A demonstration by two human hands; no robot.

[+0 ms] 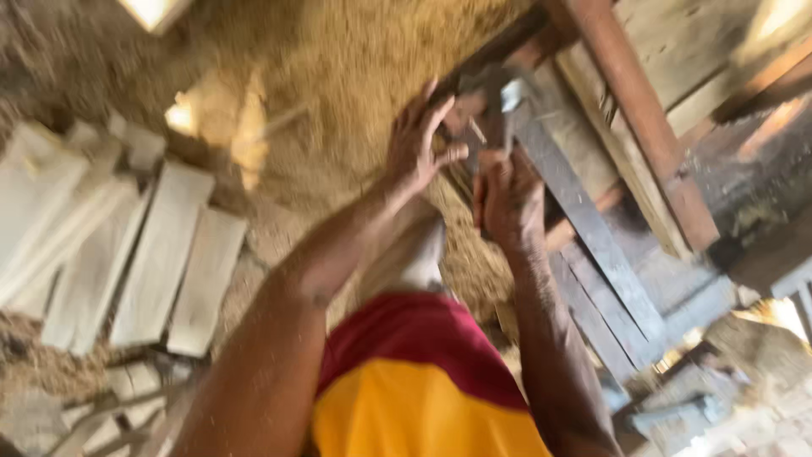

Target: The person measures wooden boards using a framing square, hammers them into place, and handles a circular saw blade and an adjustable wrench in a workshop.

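Note:
Both my arms reach forward to a dark metal part (pixel 495 93) at the end of a long grey metal bar (pixel 584 220) of a wooden machine frame. My left hand (pixel 419 140) rests with fingers spread against that part. My right hand (pixel 507 199) is closed around a thin tool or handle (pixel 499 135) just below it; the blur hides what it is. My red and yellow shirt (pixel 423 381) fills the bottom middle.
Sawdust (pixel 355 59) covers the ground ahead. Several pale sawn planks (pixel 161 254) lie side by side at the left. A reddish wooden beam (pixel 643 118) and more timbers run along the right. The whole picture is blurred by motion.

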